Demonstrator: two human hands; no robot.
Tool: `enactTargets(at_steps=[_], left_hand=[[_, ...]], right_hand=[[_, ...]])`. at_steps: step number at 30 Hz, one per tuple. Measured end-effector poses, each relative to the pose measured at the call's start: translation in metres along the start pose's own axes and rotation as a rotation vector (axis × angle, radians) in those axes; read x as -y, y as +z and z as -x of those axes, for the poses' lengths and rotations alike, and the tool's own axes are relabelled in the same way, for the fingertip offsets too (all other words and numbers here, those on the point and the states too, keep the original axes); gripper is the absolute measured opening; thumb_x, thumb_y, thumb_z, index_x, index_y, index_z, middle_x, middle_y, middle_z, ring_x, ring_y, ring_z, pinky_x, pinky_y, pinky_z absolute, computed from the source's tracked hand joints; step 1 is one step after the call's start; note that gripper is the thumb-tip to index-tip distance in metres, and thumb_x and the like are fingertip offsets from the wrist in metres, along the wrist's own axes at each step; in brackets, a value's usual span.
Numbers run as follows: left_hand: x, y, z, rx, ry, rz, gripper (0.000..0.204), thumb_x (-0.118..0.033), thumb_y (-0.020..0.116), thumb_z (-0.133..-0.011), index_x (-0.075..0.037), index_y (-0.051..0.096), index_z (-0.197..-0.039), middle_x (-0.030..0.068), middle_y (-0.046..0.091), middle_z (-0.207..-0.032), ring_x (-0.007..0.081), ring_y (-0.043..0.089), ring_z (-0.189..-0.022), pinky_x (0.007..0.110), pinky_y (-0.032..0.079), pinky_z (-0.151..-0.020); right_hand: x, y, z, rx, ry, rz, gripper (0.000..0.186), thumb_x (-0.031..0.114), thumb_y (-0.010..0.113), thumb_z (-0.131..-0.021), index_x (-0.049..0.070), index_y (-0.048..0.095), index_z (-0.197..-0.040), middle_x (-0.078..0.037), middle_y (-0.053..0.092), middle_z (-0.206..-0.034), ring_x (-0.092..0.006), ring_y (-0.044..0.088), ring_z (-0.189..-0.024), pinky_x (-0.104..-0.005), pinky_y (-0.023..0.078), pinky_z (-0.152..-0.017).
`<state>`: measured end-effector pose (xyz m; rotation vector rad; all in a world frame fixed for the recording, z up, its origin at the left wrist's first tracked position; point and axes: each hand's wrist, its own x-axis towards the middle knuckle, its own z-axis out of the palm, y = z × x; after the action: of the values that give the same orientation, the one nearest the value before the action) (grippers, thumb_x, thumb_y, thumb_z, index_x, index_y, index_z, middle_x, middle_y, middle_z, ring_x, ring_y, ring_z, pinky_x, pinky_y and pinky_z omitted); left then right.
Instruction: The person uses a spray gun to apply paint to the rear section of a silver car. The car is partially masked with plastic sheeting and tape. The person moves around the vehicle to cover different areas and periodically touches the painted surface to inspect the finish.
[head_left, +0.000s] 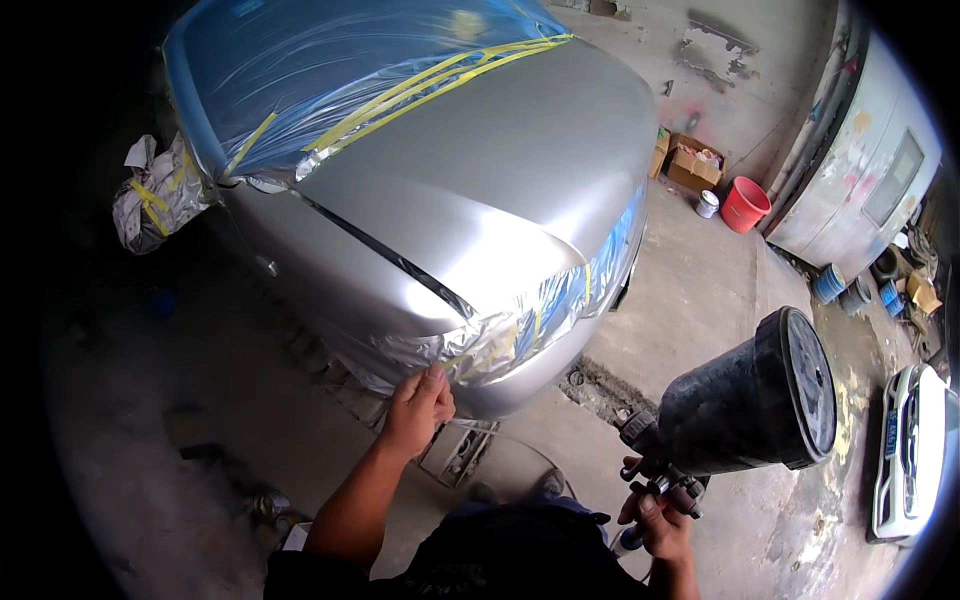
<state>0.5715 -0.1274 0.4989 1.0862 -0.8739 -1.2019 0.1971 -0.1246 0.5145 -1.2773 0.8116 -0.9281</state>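
My right hand (655, 522) grips a spray gun (665, 480) by its handle, low on the right. A large, dark, paint-stained cup (725, 400) sits on top of the gun, tilted toward the right. My left hand (418, 408) is closed in front of the car's corner, close to the foil-like masking film (480, 350) over the headlight. What its fingers hold, if anything, is hidden. The car's silver bonnet (480, 160) looks smooth and shiny. Blue plastic film (330, 70) with yellow tape (430, 85) covers the windscreen.
A wrapped side mirror (160, 195) sticks out at the left. By the far wall stand a red bucket (745, 205), a paint can (707, 204) and a cardboard box (693, 163). A metal grate (460, 455) and a thin hose (520, 440) lie near my feet. A white car (910, 455) is at the right.
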Motion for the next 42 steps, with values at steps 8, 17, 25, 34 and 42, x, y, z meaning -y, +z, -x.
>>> enactTargets(at_steps=[8,17,25,34,42], left_hand=[[-0.043,0.090,-0.056,0.073,0.012,0.256,0.065,-0.053,0.029,-0.098,0.000,0.038,-0.134,0.0191,0.048,-0.124,0.0287,0.053,-0.107,0.036,0.043,-0.087],[-0.030,0.119,-0.086,0.062,-0.009,0.406,0.083,-0.062,0.022,-0.095,0.007,0.024,-0.143,0.0237,0.033,-0.145,0.0334,0.033,-0.135,0.042,0.021,-0.113],[-0.029,0.116,-0.089,0.088,0.011,0.300,0.076,-0.056,0.020,-0.098,0.007,0.029,-0.140,0.0241,0.038,-0.142,0.0337,0.035,-0.134,0.043,0.024,-0.112],[-0.029,0.105,-0.087,0.072,0.199,-0.106,0.065,-0.045,0.028,-0.100,0.007,0.030,-0.140,0.0242,0.039,-0.141,0.0328,0.038,-0.132,0.043,0.026,-0.112],[-0.058,0.077,-0.087,-0.043,0.681,-1.373,0.052,-0.026,0.047,-0.095,0.004,0.040,-0.136,0.0214,0.044,-0.139,0.0368,0.041,-0.130,0.042,0.031,-0.109]], right_hand=[[0.011,-0.040,-0.031,0.117,0.035,-0.090,0.025,0.024,0.056,-0.095,-0.001,0.057,-0.095,-0.011,0.060,-0.089,-0.0172,0.059,-0.075,-0.0308,0.048,-0.066],[0.007,-0.081,-0.046,0.294,0.104,-0.024,0.027,0.025,0.056,-0.095,0.003,0.062,-0.081,-0.005,0.060,-0.077,-0.0163,0.057,-0.074,-0.0299,0.045,-0.066],[0.008,-0.079,-0.050,0.239,0.095,-0.028,0.029,0.026,0.056,-0.095,0.003,0.063,-0.079,-0.004,0.061,-0.073,-0.0150,0.058,-0.072,-0.0284,0.045,-0.065],[0.008,-0.067,-0.049,0.213,0.090,-0.010,0.029,0.025,0.055,-0.095,0.003,0.062,-0.078,-0.001,0.056,-0.068,-0.0122,0.052,-0.065,-0.0268,0.041,-0.059],[0.002,-0.059,-0.051,0.159,0.117,0.027,0.028,0.024,0.058,-0.093,0.003,0.064,-0.075,-0.001,0.056,-0.065,-0.0115,0.052,-0.062,-0.0270,0.040,-0.057]])
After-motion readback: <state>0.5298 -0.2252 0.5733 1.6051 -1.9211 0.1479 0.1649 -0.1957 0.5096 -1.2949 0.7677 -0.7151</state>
